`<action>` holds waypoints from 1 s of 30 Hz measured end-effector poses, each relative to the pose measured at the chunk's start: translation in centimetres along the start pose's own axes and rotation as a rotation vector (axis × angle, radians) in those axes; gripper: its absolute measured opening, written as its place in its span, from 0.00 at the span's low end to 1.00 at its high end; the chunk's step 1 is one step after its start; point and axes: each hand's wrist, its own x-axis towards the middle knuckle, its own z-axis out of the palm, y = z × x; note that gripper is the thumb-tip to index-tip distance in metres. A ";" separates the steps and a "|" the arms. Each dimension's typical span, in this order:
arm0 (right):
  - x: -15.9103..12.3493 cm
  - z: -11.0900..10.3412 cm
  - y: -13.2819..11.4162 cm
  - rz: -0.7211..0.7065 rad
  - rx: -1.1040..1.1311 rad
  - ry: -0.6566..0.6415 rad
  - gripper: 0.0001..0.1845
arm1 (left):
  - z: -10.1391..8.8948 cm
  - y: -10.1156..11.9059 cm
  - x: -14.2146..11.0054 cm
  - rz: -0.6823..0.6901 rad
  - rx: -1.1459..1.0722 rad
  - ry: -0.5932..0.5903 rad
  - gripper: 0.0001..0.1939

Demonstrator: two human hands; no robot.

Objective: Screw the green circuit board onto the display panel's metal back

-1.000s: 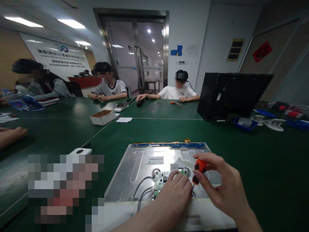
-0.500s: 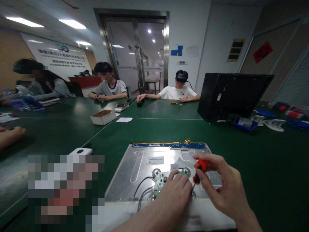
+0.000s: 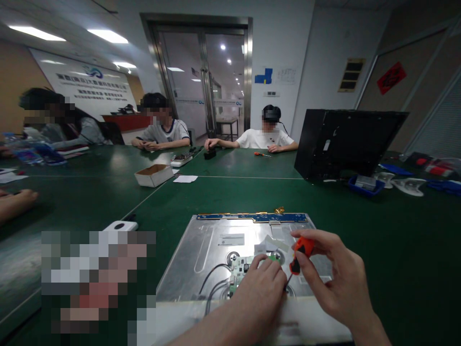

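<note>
A flat metal panel (image 3: pixel 212 264), likely the back of a display, lies in front of me with a blue circuit strip (image 3: pixel 230 218) along its far edge. On it is a green circuit board (image 3: pixel 239 271) with black cables at its left. My left hand (image 3: pixel 261 283) is closed over the board's right part, fingers bent down on it; the fingertips and thumb are partly hidden. Between thumb and fingertips, my right hand (image 3: pixel 338 274) pinches the orange-and-black handle of a screwdriver (image 3: pixel 303 247). Its tilted shaft points down beside my left hand, where the tip is hidden.
A large black monitor housing (image 3: pixel 345 142) stands at the right, by a blue tray (image 3: pixel 365 186). Farther left are an open cardboard box (image 3: pixel 153 177) and a white paper (image 3: pixel 185 179). Several co-workers sit around the green table (image 3: pixel 245 192). A pixelated patch covers the lower left.
My right hand has shifted slightly right, and the screwdriver handle leans a little more that way. My left hand stays in place on the circuit board.
</note>
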 end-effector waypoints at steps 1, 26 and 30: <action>0.0 0.0 0.0 0.002 0.002 0.014 0.17 | -0.1 0.0 0.0 0.002 -0.005 0.000 0.05; -0.2 -0.4 0.3 0.180 -0.076 0.270 0.11 | -3.1 -0.5 -0.5 -0.043 -0.240 0.082 0.08; -0.2 -0.6 0.0 0.297 -0.110 0.250 0.13 | -4.5 -1.6 -0.2 -0.052 -0.273 0.221 0.07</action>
